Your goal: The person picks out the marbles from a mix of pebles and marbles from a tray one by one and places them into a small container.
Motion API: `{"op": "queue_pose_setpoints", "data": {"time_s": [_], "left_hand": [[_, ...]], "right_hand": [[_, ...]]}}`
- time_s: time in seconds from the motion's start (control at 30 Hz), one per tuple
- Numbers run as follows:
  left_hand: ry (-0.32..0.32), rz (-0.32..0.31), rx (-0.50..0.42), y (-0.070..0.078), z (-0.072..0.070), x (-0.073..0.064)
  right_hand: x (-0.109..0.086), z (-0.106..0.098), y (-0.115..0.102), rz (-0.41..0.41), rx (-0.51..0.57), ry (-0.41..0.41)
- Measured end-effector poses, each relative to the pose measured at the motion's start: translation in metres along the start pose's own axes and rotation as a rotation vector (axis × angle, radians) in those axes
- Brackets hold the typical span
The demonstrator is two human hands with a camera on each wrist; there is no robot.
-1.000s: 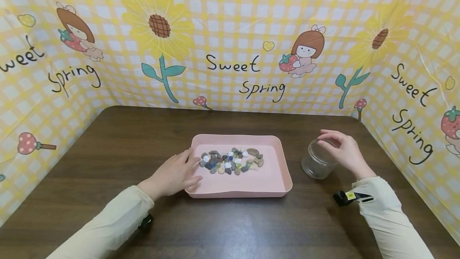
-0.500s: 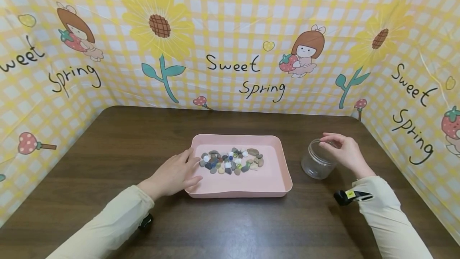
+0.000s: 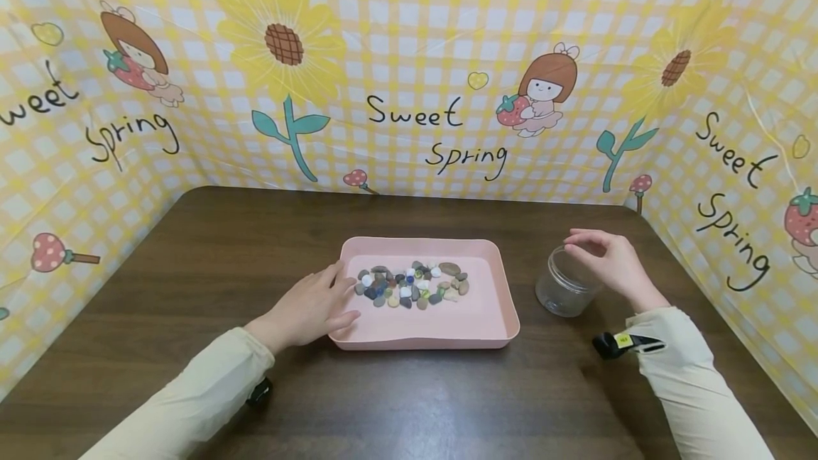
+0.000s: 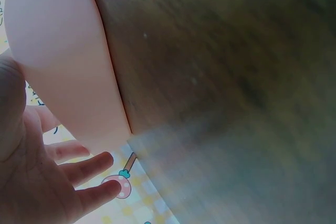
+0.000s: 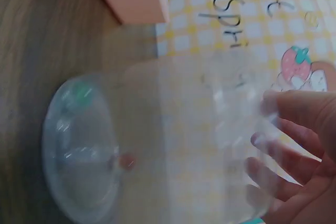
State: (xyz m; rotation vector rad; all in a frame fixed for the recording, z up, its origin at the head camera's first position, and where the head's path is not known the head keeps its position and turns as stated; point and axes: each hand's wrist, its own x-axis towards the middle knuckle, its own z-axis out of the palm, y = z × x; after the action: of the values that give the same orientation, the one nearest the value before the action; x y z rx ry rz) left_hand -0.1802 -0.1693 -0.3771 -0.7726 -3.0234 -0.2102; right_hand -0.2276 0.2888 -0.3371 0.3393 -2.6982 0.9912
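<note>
In the head view, my left hand (image 3: pixel 311 306) rests at the left side of a shallow pink tray (image 3: pixel 466 321), fingers spread over its rim. The left wrist view shows the tray's outer wall (image 4: pixel 68 56) beside those loosely extended fingers. A cluster of pebbles and glass beads (image 3: pixel 409 285) in grey, white, tan, blue and green lies inside. To the right stands a clear jar (image 3: pixel 564 289) without a lid. My right hand (image 3: pixel 610 266) hovers at its mouth, fingers bent and apart, nothing visible between them. Through the jar's wall a green spot (image 5: pixel 81 93) and a blurred red bead (image 5: pixel 127 161) show.
The dark wooden table (image 3: pixel 409 403) carries the tray and the jar. A yellow checked cloth (image 3: pixel 409 41) printed with flowers and cartoon figures closes off the back and both sides. A black wrist camera (image 3: pixel 612 345) sits under the right wrist.
My right hand dips slightly at the jar's mouth and then rises back a little. The left hand, tray, pebbles and jar stay where they were.
</note>
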Motion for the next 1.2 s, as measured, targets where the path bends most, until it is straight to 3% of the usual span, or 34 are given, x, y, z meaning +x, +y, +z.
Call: {"op": "queue_pose_setpoints", "data": {"time_s": [0.2,0.37,0.63,0.93,1.2], "left_hand": [[-0.002,-0.004,-0.004,0.0,-0.001,-0.001],[-0.01,-0.006,-0.009,0.0,-0.001,0.0],[-0.015,-0.015,-0.015,-0.001,0.002,0.0],[-0.022,-0.024,-0.006,-0.001,0.003,0.001],[0.017,0.012,0.132,0.001,0.001,-0.001]], "right_hand": [[0.006,0.003,-0.026,-0.114,-0.024,0.03],[0.013,0.012,-0.046,-0.149,0.017,-0.006],[0.021,0.029,-0.075,-0.144,0.148,-0.139],[0.035,0.052,-0.094,-0.168,0.214,-0.266],[0.046,0.068,-0.092,-0.16,0.283,-0.359]]}}
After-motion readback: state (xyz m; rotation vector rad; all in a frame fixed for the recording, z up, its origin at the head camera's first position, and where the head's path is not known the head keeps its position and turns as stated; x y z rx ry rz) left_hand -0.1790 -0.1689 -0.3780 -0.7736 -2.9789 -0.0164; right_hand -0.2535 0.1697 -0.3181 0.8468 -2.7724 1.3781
